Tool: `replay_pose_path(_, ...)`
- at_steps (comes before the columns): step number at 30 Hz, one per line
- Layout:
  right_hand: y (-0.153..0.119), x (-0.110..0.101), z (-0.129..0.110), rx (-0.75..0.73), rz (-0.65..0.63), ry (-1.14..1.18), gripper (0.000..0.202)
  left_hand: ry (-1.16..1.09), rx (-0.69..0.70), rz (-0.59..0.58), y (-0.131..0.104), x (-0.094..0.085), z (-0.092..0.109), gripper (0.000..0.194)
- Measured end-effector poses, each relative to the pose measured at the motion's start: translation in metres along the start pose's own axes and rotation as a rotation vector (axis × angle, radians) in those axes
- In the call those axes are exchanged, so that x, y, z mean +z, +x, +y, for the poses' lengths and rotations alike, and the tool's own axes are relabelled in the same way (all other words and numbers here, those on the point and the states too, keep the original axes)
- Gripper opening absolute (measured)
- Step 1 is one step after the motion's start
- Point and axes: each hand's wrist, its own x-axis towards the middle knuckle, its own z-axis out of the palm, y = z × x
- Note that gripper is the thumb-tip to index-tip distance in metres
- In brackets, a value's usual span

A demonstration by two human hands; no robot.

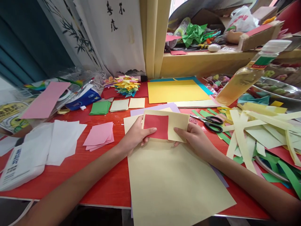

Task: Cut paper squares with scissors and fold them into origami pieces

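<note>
Between my hands is a pale yellow paper strip (178, 121), raised over a large pale yellow sheet (181, 182). A small red paper square (157, 126) lies flat against the strip's left part. My left hand (135, 135) pinches the strip's left end, its thumb pressing on the red square. At the other end my right hand (194, 135) grips the strip, thumb on top and fingers behind. Lavender paper (172, 108) shows from under the large sheet. Black-handled scissors (213, 123) lie just beyond my right hand, blades partly hidden.
Pink squares (100, 135), green squares (100, 107) and white tissues (63, 141) lie on the left. Paper scraps (265, 125) crowd the right side, near a bottle of yellowish liquid (244, 78). Farther back are a yellow sheet (178, 91) and a folded-paper ball (127, 86).
</note>
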Motion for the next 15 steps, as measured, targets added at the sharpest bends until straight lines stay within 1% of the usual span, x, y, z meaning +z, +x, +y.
replay_pose_path(4,-0.0010,0.0003,-0.0031,-0.041,0.007,-0.023,0.028,-0.018,0.046,0.034,-0.0013,0.0025,-0.0044,0.037)
replay_pose_path(9,-0.0011,-0.0008,-0.0054,-0.058,0.008,-0.010,0.029,-0.026,0.079,0.042,-0.0032,0.0050,-0.0012,0.035)
replay_pose_path(12,-0.0003,-0.0026,-0.0056,-0.091,-0.002,-0.013,0.029,0.004,0.088,0.046,-0.0023,0.0037,-0.0002,0.033)
replay_pose_path(15,0.0000,-0.0041,-0.0063,-0.114,0.014,-0.036,0.028,0.045,0.104,0.025,-0.0006,-0.0002,0.0012,0.034)
